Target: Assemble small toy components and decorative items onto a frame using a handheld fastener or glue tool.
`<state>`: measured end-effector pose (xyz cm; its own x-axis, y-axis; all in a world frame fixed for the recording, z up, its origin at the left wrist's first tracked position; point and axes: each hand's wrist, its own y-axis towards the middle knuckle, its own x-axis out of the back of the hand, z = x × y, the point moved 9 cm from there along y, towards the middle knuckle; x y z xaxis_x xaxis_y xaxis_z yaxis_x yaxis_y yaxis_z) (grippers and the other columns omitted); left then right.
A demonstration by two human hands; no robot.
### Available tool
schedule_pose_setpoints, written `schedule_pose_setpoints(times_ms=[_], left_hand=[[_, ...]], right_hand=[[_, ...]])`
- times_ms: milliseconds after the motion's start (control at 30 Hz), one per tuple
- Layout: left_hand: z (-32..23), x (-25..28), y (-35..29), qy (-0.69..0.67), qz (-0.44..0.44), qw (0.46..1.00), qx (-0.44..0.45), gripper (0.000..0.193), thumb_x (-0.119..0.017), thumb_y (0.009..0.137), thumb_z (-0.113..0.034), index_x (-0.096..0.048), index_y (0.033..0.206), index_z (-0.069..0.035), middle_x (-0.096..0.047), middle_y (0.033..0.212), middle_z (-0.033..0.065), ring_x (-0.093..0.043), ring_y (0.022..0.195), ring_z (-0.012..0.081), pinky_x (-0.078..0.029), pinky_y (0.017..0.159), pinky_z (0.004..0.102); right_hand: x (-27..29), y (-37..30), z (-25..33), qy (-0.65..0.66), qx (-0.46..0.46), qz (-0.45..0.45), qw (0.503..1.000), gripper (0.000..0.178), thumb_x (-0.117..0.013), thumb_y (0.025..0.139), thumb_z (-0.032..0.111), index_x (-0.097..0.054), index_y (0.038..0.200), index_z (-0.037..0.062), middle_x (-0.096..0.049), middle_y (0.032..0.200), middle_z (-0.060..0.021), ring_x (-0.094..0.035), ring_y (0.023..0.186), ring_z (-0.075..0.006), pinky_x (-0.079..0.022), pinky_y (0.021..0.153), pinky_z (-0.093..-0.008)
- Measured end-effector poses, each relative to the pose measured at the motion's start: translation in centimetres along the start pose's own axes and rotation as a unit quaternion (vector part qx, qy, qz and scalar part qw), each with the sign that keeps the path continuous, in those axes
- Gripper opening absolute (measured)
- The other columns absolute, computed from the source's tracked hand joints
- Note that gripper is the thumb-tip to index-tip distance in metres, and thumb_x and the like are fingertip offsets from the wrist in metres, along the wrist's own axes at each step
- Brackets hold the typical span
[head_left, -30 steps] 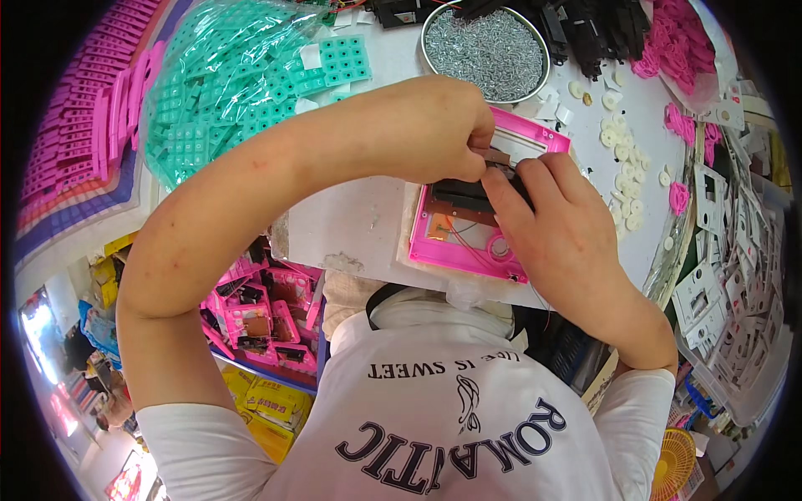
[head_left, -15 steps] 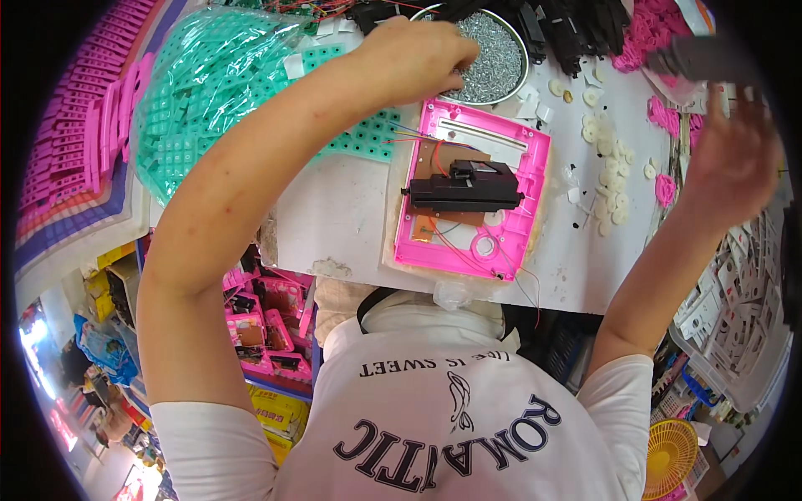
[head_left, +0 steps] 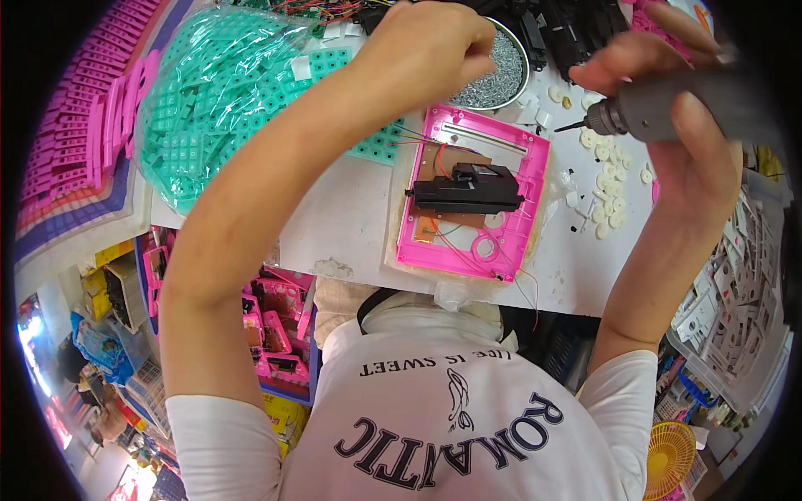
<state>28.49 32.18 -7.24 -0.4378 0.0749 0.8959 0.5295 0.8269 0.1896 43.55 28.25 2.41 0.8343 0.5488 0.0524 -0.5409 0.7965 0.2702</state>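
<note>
My left hand (head_left: 430,52) is at the near left rim of a round metal bowl (head_left: 525,75) of small silver screws (head_left: 503,73). Its fingers are pinched together; whatever they hold is hidden. On the right, my right hand (head_left: 706,150) is wrapped round a dark grey electric screwdriver (head_left: 656,108), whose thin bit points left above the table. Between my hands and nearer my body lies a pink plastic casing (head_left: 535,204), open side up. A black mechanism (head_left: 468,196) sits across it, with a brown circuit board (head_left: 428,232) and thin red and blue wires.
A clear bag of green button pieces (head_left: 217,108) fills the back left, beside stacked pink strips (head_left: 79,108). White plastic wheels (head_left: 614,184) are scattered right of the casing. Black parts (head_left: 560,33) are piled behind the bowl. A bin of white panels (head_left: 727,292) stands at the right.
My right hand has come left and taken hold of the electric screwdriver, which moved lower and left. My left hand has shifted slightly right at the bowl. The casing has hardly moved.
</note>
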Motion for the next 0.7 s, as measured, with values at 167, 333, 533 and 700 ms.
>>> schedule_pose_setpoints(times_ms=[167, 333, 533, 700], left_hand=[[-7.3, 2.9, -8.6, -0.09, -0.084, 0.989, -0.081, 0.016, -0.078, 0.081, -0.014, -0.071, 0.095, -0.013, -0.069, 0.093, 0.0014, -0.062, 0.078, 0.0171, -0.036, 0.075, 0.0367], [-7.5, 1.5, -12.2, -0.151, -0.147, 0.977, -0.042, 0.015, -0.077, 0.081, -0.013, -0.071, 0.094, -0.016, -0.069, 0.099, -0.0034, -0.06, 0.084, 0.0141, -0.031, 0.084, 0.0396], [-7.5, 1.6, -12.4, -0.163, -0.157, 0.973, -0.048, 0.016, -0.079, 0.078, -0.016, -0.071, 0.092, -0.016, -0.07, 0.097, -0.0021, -0.061, 0.082, 0.0148, -0.03, 0.086, 0.0397], [-7.2, 2.1, -12.9, -0.113, -0.198, 0.973, -0.023, 0.037, -0.084, 0.071, -0.025, -0.068, 0.103, -0.016, -0.067, 0.099, -0.0026, -0.061, 0.091, 0.0191, -0.03, 0.089, 0.0439]], right_hand=[[-4.5, -2.7, 1.6, 0.183, 0.12, 0.032, 0.975, 0.038, -0.06, 0.1, 0.03, -0.052, 0.135, 0.0173, -0.052, 0.07, 0.0102, -0.048, 0.069, -0.0058, -0.047, 0.071, -0.0273], [-6.5, -3.8, 1.6, 0.196, 0.142, 0.053, 0.969, 0.037, -0.069, 0.097, 0.033, -0.054, 0.127, 0.0207, -0.059, 0.068, 0.0104, -0.053, 0.064, -0.0045, -0.051, 0.062, -0.0229], [-7.8, -3.8, 1.5, 0.143, 0.116, 0.027, 0.983, 0.034, -0.07, 0.097, 0.033, -0.053, 0.123, 0.0207, -0.06, 0.068, 0.0091, -0.054, 0.061, -0.0068, -0.052, 0.06, -0.0247], [-8.0, -3.7, 1.3, 0.126, 0.102, 0.034, 0.986, 0.033, -0.069, 0.098, 0.032, -0.052, 0.122, 0.0195, -0.058, 0.067, 0.008, -0.052, 0.059, -0.0092, -0.049, 0.057, -0.027]])
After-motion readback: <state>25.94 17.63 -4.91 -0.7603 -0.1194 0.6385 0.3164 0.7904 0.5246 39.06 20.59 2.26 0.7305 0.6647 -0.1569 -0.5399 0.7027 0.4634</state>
